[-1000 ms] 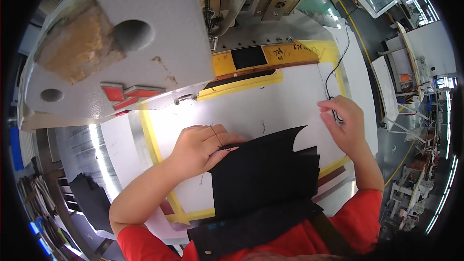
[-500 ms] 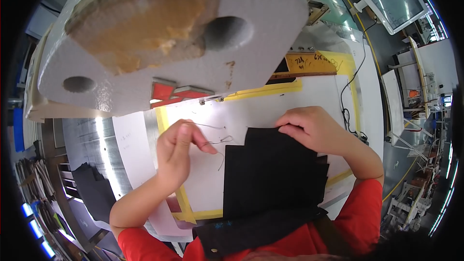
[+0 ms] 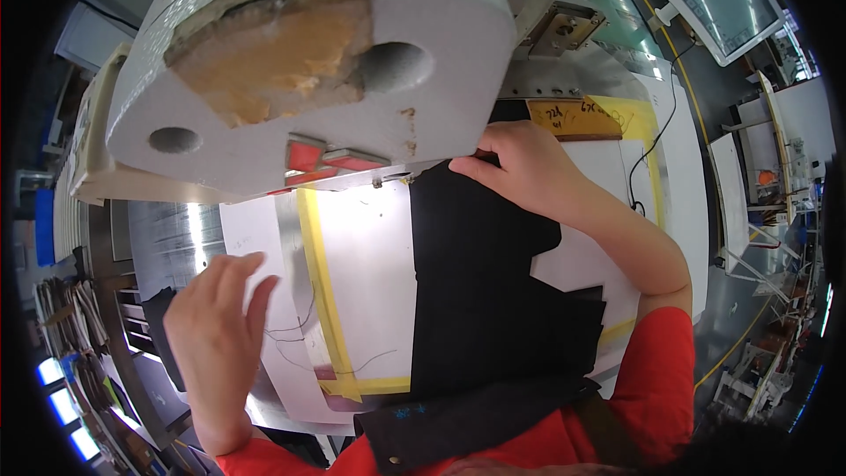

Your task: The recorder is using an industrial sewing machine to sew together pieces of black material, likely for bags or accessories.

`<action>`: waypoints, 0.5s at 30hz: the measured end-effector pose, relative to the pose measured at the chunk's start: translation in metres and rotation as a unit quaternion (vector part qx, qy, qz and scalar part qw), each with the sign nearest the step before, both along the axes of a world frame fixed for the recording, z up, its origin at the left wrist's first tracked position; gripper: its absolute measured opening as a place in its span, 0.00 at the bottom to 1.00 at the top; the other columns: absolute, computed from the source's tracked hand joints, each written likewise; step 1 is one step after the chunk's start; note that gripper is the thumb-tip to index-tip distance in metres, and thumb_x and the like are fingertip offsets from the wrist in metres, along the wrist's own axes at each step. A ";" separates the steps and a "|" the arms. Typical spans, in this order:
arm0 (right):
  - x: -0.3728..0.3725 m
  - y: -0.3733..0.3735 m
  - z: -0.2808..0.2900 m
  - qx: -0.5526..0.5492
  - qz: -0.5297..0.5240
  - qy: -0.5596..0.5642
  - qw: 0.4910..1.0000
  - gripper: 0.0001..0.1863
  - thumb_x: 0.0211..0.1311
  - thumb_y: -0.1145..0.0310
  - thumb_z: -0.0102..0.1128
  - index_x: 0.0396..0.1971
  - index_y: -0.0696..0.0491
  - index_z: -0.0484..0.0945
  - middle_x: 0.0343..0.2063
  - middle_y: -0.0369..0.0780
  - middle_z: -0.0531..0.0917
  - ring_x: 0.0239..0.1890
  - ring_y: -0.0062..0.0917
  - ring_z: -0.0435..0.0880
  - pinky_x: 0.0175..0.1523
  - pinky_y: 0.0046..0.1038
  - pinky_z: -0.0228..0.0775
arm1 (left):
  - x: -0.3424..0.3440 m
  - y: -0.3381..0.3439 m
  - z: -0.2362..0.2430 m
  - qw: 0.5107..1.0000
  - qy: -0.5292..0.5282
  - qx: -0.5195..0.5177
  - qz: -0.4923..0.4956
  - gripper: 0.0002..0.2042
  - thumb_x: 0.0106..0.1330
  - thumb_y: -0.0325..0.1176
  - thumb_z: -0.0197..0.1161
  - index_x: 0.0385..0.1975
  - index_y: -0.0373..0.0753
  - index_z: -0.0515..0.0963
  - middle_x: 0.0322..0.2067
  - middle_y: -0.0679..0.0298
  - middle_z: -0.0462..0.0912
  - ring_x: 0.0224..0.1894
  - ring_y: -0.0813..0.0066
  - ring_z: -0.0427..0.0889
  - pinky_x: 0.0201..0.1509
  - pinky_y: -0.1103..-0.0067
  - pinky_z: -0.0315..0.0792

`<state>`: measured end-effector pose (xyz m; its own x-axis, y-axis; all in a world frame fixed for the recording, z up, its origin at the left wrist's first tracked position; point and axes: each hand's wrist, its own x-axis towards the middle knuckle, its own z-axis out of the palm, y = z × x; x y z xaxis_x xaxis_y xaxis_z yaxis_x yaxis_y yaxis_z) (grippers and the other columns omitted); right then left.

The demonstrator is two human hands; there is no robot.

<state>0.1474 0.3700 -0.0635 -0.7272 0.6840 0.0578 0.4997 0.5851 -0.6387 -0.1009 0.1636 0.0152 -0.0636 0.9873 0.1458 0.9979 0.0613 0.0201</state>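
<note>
My left hand [image 3: 216,335] is raised at the left of the white work surface [image 3: 374,282], thumb and fingers apart with nothing between them. Loose dark threads [image 3: 291,335] trail beside its thumb, over the yellow-taped border. A black fabric piece [image 3: 476,273] stretches from my body up to the machine head. My right hand [image 3: 533,172] pinches its far edge just beneath the white machine head [image 3: 291,53], which partly hides the fingertips. Another black layer with a stepped edge [image 3: 577,313] shows at the lower right of the fabric.
The bulky machine head overhangs the far left of the surface. Behind my right hand lies a yellow-brown marked board [image 3: 573,119]. A black cable [image 3: 652,150] runs down the right side. More black pieces [image 3: 160,326] sit at the left, and a monitor [image 3: 727,0] stands far right.
My right hand has moved away from me, drawing the black fabric up to the machine head. My left hand has swung left and nearer, and the threads now lie farther left.
</note>
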 end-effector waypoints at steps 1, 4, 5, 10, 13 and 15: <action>-0.001 0.003 -0.006 -0.001 -0.001 -0.001 1.000 0.12 0.58 0.60 0.63 0.27 0.54 0.82 0.22 0.39 0.83 0.26 0.33 0.82 0.32 0.33 0.71 | 0.015 0.014 -0.009 0.992 -0.087 -0.005 -0.095 0.13 0.53 0.32 0.70 0.38 0.39 0.77 0.33 0.64 0.80 0.31 0.66 0.81 0.30 0.73 0.72; -0.015 0.004 -0.012 0.064 0.007 0.021 0.998 0.13 0.58 0.59 0.64 0.24 0.53 0.81 0.21 0.39 0.83 0.26 0.33 0.82 0.31 0.33 0.71 | 0.052 0.030 -0.050 0.955 -0.158 -0.006 -0.250 0.21 0.57 0.37 0.67 0.48 0.35 0.75 0.47 0.57 0.78 0.48 0.62 0.80 0.46 0.73 0.75; -0.016 0.004 -0.015 0.071 -0.006 0.028 0.997 0.14 0.57 0.58 0.64 0.23 0.53 0.80 0.20 0.39 0.82 0.26 0.33 0.82 0.31 0.33 0.71 | 0.061 0.041 -0.063 0.954 -0.155 -0.003 -0.256 0.22 0.58 0.38 0.66 0.49 0.34 0.74 0.49 0.55 0.77 0.52 0.61 0.78 0.50 0.71 0.73; -0.021 0.006 -0.028 0.100 -0.041 0.015 0.994 0.14 0.55 0.58 0.65 0.20 0.53 0.79 0.19 0.39 0.82 0.25 0.34 0.82 0.31 0.34 0.71 | 0.082 0.074 -0.100 0.975 -0.098 0.011 -0.199 0.28 0.58 0.43 0.66 0.55 0.35 0.71 0.60 0.55 0.69 0.62 0.59 0.69 0.61 0.66 0.68; -0.023 0.009 -0.036 0.154 -0.031 0.025 0.987 0.13 0.53 0.59 0.65 0.19 0.52 0.79 0.18 0.39 0.81 0.25 0.34 0.81 0.31 0.35 0.71 | 0.080 0.073 -0.107 0.982 -0.085 0.005 -0.166 0.28 0.58 0.44 0.66 0.55 0.34 0.71 0.60 0.55 0.68 0.63 0.58 0.68 0.61 0.65 0.67; -0.023 0.010 -0.039 0.167 -0.020 0.046 0.985 0.12 0.52 0.60 0.65 0.18 0.51 0.78 0.17 0.39 0.80 0.25 0.34 0.81 0.31 0.35 0.71 | 0.078 0.072 -0.109 0.982 -0.087 0.008 -0.166 0.29 0.58 0.45 0.66 0.55 0.34 0.71 0.61 0.55 0.67 0.63 0.58 0.68 0.61 0.64 0.66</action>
<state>0.1239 0.3805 -0.1022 -0.6812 0.6442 0.3478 0.4761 0.7507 -0.4580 -0.0229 0.2360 -0.0940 0.2369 0.9554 0.1761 0.9442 -0.2691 0.1901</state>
